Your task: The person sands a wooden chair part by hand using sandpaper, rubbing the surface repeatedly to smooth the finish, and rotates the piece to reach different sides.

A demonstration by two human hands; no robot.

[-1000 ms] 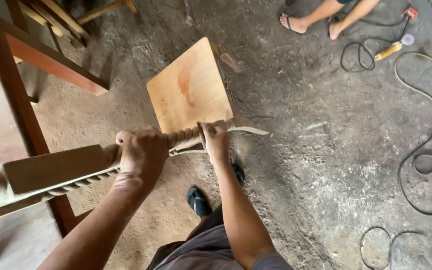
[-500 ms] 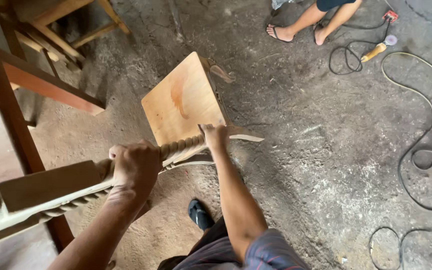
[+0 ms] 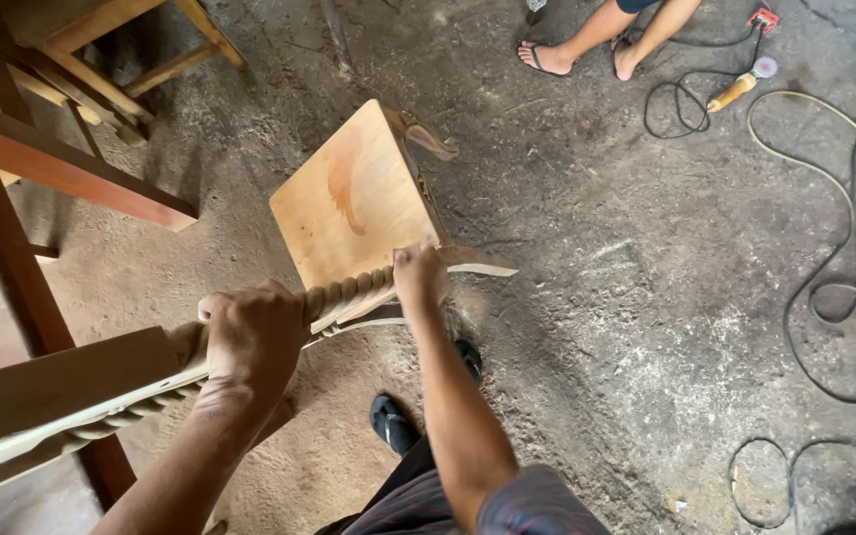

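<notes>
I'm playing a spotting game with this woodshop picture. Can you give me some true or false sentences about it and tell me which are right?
1. The left hand grips a twisted, rope-like wooden spindle. True.
2. The right hand holds a hammer. False: it grips the far end of the spindle, next to the tan wooden seat board.
3. Another person's feet in sandals stand at the top of the picture. True.
4. The cables on the floor are packed in a box. False: they lie loose in loops on the dusty floor.
5. An orange-handled power tool lies near those feet. True.
</notes>
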